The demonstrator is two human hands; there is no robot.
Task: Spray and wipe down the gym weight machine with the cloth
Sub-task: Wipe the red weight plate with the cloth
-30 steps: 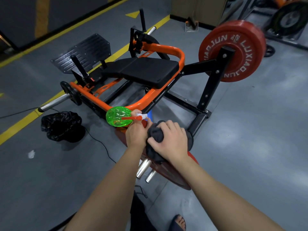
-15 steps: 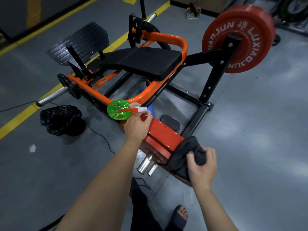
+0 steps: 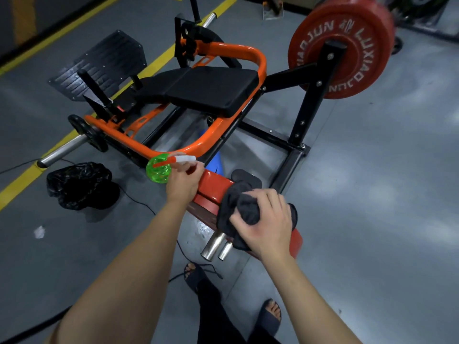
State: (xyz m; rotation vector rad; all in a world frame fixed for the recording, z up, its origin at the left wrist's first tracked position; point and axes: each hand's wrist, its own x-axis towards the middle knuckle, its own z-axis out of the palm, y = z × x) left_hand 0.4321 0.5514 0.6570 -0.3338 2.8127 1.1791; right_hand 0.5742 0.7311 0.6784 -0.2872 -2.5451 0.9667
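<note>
Stands over the gym weight machine [image 3: 258, 63], looking down along both bare forearms. Grips a green spray bottle [image 3: 159, 169] in the left hand [image 3: 182, 181], fingers curled round its neck. Orange-and-white nozzle head poking out above the knuckles, bottle body sticking out to the left, just beside the near bend of the orange tube. Clutches a dark grey cloth [image 3: 244, 207] in the right hand [image 3: 267, 227], thumb and fingers bunched into the fabric. Presses the cloth down on the rim of the near red weight plate [image 3: 213, 184], loose folds draped over the plate's edge. Just below the cloth, two chrome pegs [image 3: 214, 244] jutting toward the camera.

Past the hands: black seat pad [image 3: 206, 88] inside the orange tube loop, black ribbed footplate [image 3: 99, 63] far left, chrome sleeve [image 3: 62, 151] with a small black plate [image 3: 87, 132] on the left side. Far right, a second red plate [image 3: 360, 33] lettered LUXIAOJUN on a black upright arm. Blue object [image 3: 214, 165] partly hidden behind the left hand, cannot tell what.

On the grey floor [image 3: 372, 194]: crumpled black plastic bag [image 3: 79, 184] left of the bottle, thin black cable [image 3: 139, 202] beside it, yellow line [image 3: 19, 187] running under the machine, white scrap [image 3: 39, 231]. Bottom edge: feet in dark sandals [image 3: 272, 316].
</note>
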